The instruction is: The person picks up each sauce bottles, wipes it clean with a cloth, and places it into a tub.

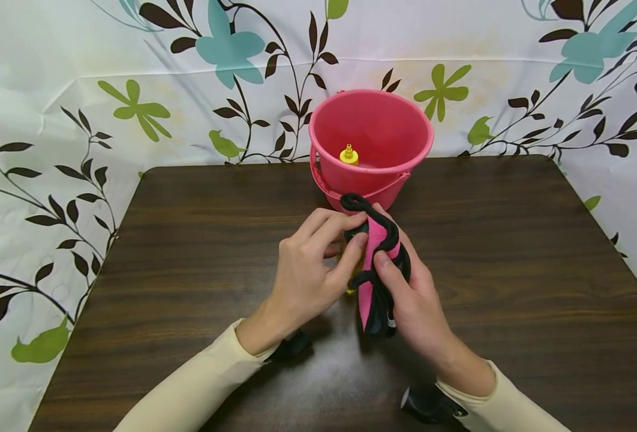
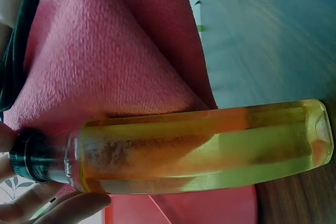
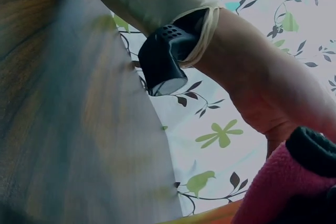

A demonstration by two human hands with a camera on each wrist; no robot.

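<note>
My right hand (image 1: 412,294) holds a folded pink cloth (image 1: 375,237) with thick black edging, its thumb lying over the front. My left hand (image 1: 315,264) has its fingers round the dark cap and neck of a clear bottle (image 2: 210,150) of yellow liquid. In the left wrist view the bottle lies alongside the pink fabric (image 2: 105,51), close against it. Only slivers of the bottle (image 1: 350,292) show in the head view, behind fingers and cloth. The right wrist view catches the cloth's corner (image 3: 268,190) and the left forearm.
A pink bucket (image 1: 399,138) stands at the table's back edge, just beyond the hands. Inside it shows a yellow nozzle top (image 1: 349,156). The dark wooden table (image 1: 200,240) lies beneath, with a leaf-patterned sheet (image 1: 156,60) behind. Black wrist cameras (image 1: 429,403) hang under the sleeves.
</note>
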